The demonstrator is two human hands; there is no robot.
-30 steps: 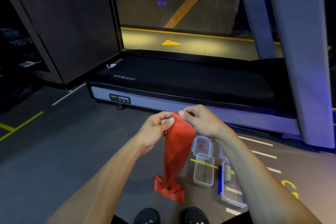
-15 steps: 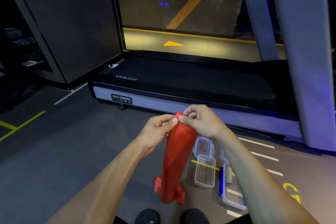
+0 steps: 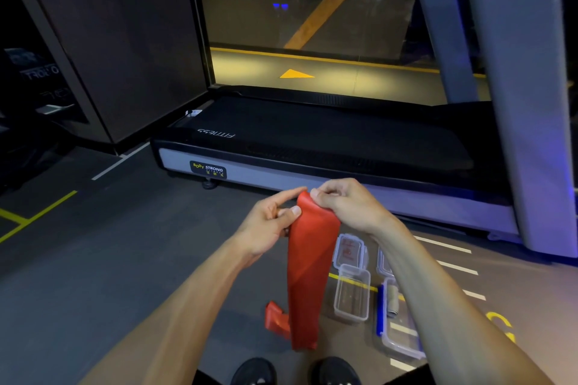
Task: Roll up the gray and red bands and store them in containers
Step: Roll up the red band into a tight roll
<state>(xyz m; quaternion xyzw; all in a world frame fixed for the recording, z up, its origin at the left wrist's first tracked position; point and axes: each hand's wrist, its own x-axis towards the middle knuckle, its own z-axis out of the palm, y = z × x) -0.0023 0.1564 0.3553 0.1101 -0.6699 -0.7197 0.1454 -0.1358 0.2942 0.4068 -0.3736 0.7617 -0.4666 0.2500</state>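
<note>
Dark gym flooring [image 3: 93,259] with painted lines runs up to a treadmill [image 3: 312,141]. Both hands pinch the top edge of the red band [image 3: 308,262]: the left hand [image 3: 269,225] with thumb and fingers, the right hand [image 3: 347,203] with curled fingertips. It hangs between them, above two black shoes. Just right lie an open clear container [image 3: 352,292] and another container [image 3: 398,334] holding a rolled gray band [image 3: 392,302].

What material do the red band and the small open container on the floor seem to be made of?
Red band: likely thin rubber or latex, with a matte, slightly sheeny surface; it hangs limp and folds softly.
Small open container: probably clear hard plastic; the floor shows through its walls.
</note>
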